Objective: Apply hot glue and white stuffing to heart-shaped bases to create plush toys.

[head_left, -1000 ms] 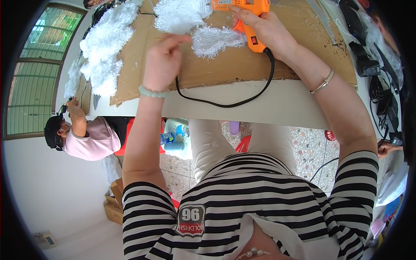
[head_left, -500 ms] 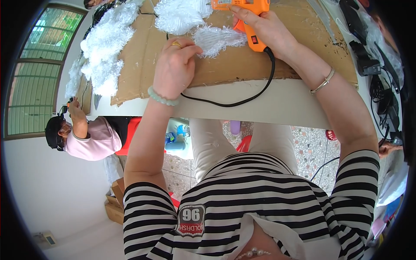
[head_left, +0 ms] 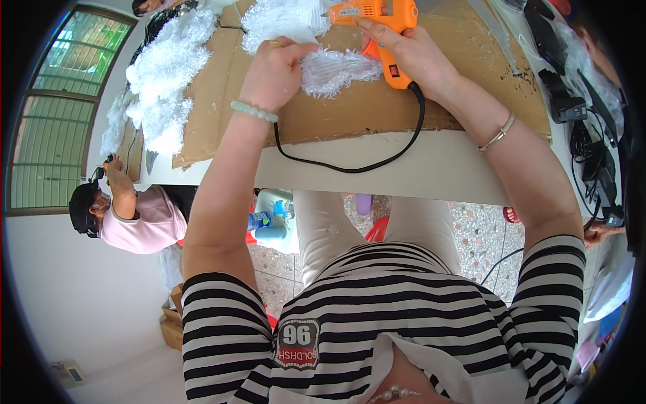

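My right hand [head_left: 420, 57] is wrapped round the handle of an orange hot glue gun [head_left: 396, 64], its nozzle pointing left. From the handle's foot a black cord [head_left: 350, 170] loops along the table edge toward my left wrist. My left hand [head_left: 272, 74] is closed, thumb and forefinger pinched together beside the white fringed material. What lies between those fingertips is too small to make out. A small piece of white fringed material [head_left: 336, 73] rests on the cardboard between my hands. Beyond it, just left of the nozzle, is a larger white fluffy heap [head_left: 282, 21].
Brown cardboard [head_left: 208, 114] covers much of the white table [head_left: 309, 151]. A long white fluffy pile [head_left: 161, 81] lies at left. Black adapters and cables [head_left: 572, 108] crowd the right edge. A co-worker in a pink top [head_left: 145, 219] works at the left.
My left hand has moved away from me, from the small fringed piece to the edge of the larger heap. The glue gun has shifted only slightly, still in my right hand.
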